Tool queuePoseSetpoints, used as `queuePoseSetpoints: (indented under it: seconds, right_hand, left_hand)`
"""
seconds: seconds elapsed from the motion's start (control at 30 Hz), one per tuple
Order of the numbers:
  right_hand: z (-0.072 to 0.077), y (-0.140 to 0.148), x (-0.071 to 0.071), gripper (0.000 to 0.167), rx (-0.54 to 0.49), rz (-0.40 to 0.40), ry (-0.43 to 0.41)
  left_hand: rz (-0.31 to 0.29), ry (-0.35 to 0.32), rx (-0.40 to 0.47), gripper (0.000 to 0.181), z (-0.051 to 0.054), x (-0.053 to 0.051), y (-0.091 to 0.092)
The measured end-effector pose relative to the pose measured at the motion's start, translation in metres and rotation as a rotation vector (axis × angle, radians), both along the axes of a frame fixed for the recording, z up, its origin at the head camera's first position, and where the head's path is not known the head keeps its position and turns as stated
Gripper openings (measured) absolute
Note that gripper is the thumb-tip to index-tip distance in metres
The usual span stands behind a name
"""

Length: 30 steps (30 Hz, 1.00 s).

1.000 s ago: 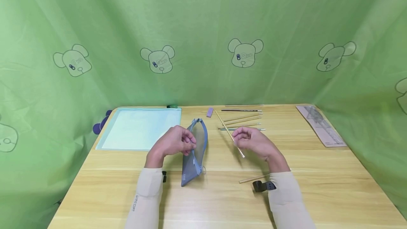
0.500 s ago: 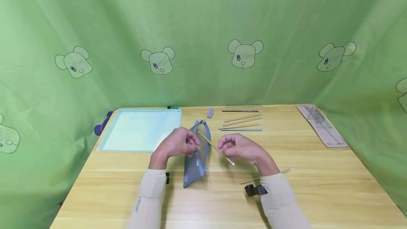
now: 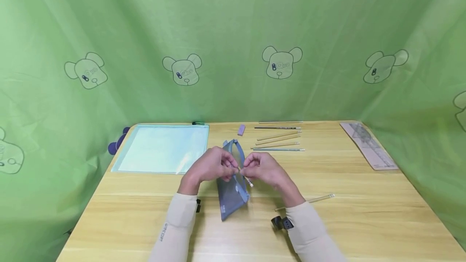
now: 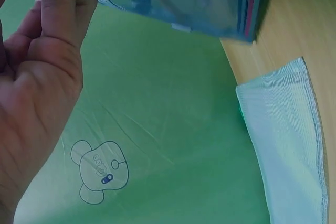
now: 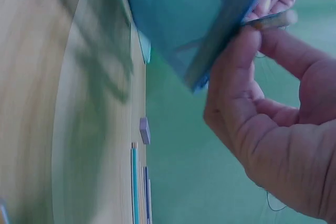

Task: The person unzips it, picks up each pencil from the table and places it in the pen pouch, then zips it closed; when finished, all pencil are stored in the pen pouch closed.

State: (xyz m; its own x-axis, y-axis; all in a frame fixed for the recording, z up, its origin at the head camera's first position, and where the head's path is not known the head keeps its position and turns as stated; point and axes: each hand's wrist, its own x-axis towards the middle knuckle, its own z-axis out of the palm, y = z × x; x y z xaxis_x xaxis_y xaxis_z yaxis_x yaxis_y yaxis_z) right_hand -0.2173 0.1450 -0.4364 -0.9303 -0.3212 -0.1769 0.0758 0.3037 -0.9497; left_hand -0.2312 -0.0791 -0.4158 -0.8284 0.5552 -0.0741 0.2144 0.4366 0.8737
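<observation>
A blue-grey, see-through zip pouch point(image 3: 229, 198) gapes over the pale wood-grain worktop point(image 3: 367, 221).
From my distant seat I see the left hand point(image 3: 212, 165) pinch the pouch's rim, I judge to hold its mouth apart, while the right hand point(image 3: 264, 169) has its fingers narrow on a slim, gold-coloured pencil point(image 3: 248, 181) near its white-tipped end, probably so the long shaft leads into the opening. The pouch tilts; whether its lower corner touches the worktop I cannot tell. Loose, slender pencils point(image 3: 279, 136) lie beyond, seemingly spread for easy picking.
</observation>
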Motion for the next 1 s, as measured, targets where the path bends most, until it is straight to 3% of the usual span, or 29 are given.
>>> queuePoseSetpoints:
  seconds: [0.23,0.47,0.57,0.7,0.87,1.0]
  right_hand:
    - [0.003,-0.004,0.001,0.019,-0.072,-0.049,0.026]
    - [-0.005,0.022,-0.011,0.020,0.007,-0.041,0.143]
    - [-0.010,0.042,-0.017,0.025,0.088,-0.075,0.178]
    - [-0.017,0.074,-0.024,0.039,0.279,-0.106,0.229]
    - [-0.026,0.107,-0.030,0.060,0.534,-0.117,0.208]
    - [-0.033,0.120,-0.034,0.069,0.611,-0.103,0.220]
  left_hand:
    - [0.047,-0.047,0.058,0.007,-0.001,-0.002,-0.007]
    - [0.050,-0.042,0.046,0.006,0.001,-0.003,-0.022]
    - [0.046,-0.042,0.030,0.005,0.004,-0.003,-0.027]
    - [0.042,-0.035,0.010,0.005,0.007,-0.002,-0.030]
    - [0.033,-0.036,0.003,0.004,0.008,-0.001,-0.031]
    - [0.031,-0.046,0.005,0.006,0.007,-0.001,-0.030]
